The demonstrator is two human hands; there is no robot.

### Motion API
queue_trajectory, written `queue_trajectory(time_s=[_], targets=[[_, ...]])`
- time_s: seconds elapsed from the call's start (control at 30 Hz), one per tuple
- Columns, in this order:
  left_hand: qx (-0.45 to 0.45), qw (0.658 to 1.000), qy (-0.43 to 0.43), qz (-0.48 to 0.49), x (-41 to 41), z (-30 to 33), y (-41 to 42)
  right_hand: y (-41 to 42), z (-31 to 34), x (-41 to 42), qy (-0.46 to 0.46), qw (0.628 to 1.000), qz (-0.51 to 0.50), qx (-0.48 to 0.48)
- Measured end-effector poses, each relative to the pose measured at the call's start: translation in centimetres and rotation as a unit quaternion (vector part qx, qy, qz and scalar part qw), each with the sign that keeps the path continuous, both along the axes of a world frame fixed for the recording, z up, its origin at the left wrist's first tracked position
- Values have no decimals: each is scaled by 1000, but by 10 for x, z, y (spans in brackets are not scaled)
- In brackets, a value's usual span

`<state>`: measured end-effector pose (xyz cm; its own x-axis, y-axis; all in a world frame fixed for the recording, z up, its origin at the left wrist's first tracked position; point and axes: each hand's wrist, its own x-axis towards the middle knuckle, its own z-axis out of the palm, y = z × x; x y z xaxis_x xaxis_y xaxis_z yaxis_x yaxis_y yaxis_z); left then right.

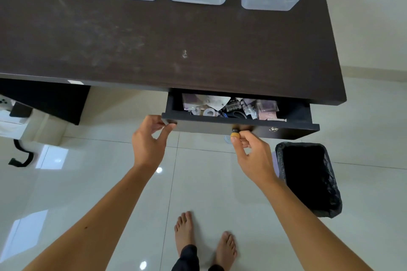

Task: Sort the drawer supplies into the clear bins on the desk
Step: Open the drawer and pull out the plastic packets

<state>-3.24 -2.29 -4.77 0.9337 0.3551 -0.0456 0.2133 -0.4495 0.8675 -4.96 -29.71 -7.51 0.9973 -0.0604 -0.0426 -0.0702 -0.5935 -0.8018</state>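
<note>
Both my arms reach forward and down, bare to the elbow and past it, forearms running up from the lower corners and drawing closer together toward the wrists. My left hand [149, 138] is curled round the left corner of the drawer front [242, 126] — thumb on the face toward me, fingers hooked over the top edge. My right hand [253, 152] sits level with it, back of the hand up, pinching the small knob [234, 135] between thumb and forefinger — the other fingers bent loosely beneath. My bare feet [204, 240] stand below, side by side, the right one nearer me.
</note>
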Motion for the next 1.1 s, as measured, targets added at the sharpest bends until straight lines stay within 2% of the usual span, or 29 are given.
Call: queue_trajectory(time_s=[0.57, 1.1], targets=[[28, 999, 46, 4, -120, -1, 2, -2, 1, -119, 48, 999, -9, 16], [26, 999, 42, 16, -128, -4, -5, 0, 2, -123, 69, 996, -26, 41]])
